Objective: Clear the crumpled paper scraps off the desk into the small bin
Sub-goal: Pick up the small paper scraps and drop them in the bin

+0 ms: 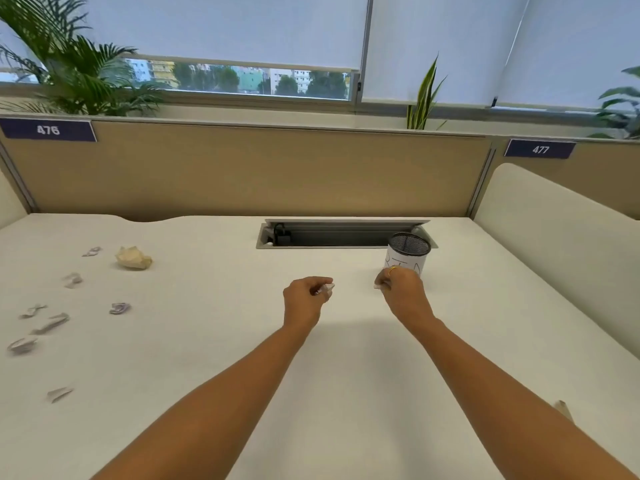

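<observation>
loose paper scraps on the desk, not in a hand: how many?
8, all at left: far scrap, tan ball, near scrap. Right-edge bit unclear.

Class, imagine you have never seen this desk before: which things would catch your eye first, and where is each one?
First, two bare forearms reaching up the middle, the left hand and the right hand each pinching a small paper scrap. Just behind the right hand stands the small mesh bin, beside the open cable hatch. Along the desk's left side lie scattered crumpled scraps, the biggest a cream paper ball.
</observation>
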